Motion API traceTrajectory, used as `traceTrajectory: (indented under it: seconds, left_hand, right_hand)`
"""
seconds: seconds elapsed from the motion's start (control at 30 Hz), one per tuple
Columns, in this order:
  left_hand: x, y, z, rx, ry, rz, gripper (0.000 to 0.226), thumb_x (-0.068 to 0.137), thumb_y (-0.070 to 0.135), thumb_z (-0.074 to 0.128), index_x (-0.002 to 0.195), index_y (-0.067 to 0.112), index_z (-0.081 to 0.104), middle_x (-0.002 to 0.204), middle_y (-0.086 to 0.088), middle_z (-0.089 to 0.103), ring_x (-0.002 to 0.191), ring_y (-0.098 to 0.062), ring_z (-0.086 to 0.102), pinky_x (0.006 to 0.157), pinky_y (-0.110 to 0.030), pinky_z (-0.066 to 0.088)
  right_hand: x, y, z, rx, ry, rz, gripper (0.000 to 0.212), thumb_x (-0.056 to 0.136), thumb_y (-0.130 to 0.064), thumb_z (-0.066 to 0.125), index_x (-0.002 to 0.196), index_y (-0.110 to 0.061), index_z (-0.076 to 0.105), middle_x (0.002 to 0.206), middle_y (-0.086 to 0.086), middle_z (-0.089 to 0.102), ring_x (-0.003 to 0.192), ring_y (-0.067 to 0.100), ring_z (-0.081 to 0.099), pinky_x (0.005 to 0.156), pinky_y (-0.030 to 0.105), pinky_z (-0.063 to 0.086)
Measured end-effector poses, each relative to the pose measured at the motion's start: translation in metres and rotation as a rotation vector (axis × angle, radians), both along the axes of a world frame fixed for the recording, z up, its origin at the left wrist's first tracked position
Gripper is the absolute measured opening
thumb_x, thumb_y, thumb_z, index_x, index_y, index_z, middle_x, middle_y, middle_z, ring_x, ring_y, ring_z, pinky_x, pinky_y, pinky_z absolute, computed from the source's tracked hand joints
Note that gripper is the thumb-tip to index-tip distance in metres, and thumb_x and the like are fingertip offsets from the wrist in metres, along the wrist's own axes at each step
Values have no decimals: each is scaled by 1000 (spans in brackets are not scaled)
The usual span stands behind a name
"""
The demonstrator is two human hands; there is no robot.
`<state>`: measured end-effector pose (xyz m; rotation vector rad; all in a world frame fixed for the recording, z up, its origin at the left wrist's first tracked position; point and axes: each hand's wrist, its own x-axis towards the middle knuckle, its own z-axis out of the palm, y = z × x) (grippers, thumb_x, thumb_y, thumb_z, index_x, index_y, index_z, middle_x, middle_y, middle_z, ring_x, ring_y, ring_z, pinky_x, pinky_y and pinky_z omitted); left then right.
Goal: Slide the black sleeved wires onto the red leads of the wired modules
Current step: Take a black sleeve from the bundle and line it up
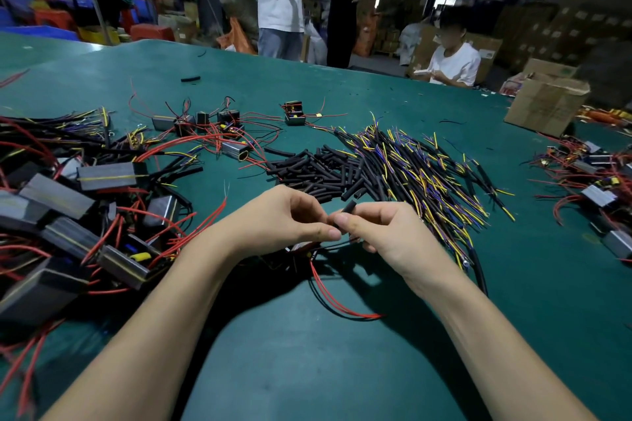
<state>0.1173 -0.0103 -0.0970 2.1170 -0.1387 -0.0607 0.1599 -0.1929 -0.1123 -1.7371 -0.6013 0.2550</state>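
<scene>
Both hands meet above the green desk (307, 369). The right hand (379, 232) pinches a short black sleeve (346, 210) between thumb and curled fingers, its tip poking up past the grip. The left hand (284, 219) pinches thin leads at the sleeve's lower end, fingertips pressed together. Red leads (333, 297) trail below the grip; loose sleeves (318, 171) lie just beyond.

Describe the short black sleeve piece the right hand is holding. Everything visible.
The black sleeve piece is a short, matte tube that looks like heat-shrink. It tilts up and away from the person, its far end poking out above the right hand, whose fingers pinch its lower part. The left hand meets it at the near end, which is hidden. It is held above the green table.
</scene>
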Motion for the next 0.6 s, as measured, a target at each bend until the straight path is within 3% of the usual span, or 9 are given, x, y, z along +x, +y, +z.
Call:
traceTrajectory:
  seconds: [0.17, 0.4, 0.6]
  left_hand:
    - [-1, -2, 3, 13, -4, 7, 24, 81, 30, 74, 74, 8, 67, 58, -6, 56, 50, -14, 46, 47, -16, 36]
    - [-2, -4, 6, 81, -39, 34, 22, 78, 31, 76, 74, 12, 67, 63, 2, 62, 52, -6, 47, 54, -19, 39]
    - [-5, -5, 15, 279, -148, 71, 18, 79, 25, 75, 70, 17, 62, 78, 0, 69, 47, 4, 49, 50, -6, 36]
  right_hand:
    - [6, -3, 3, 77, 79, -98, 16, 89, -22, 65, 83, -10, 73, 68, -3, 67, 61, 6, 52, 50, 14, 37]
    - [8, -6, 7, 178, 70, -142, 16, 89, -13, 63, 74, -14, 68, 67, -3, 64, 62, 9, 53, 49, 15, 37]
    - [4, 2, 7, 248, 26, -166, 18, 94, -10, 55, 78, -11, 62, 62, -8, 61, 57, 4, 51, 50, 13, 39]
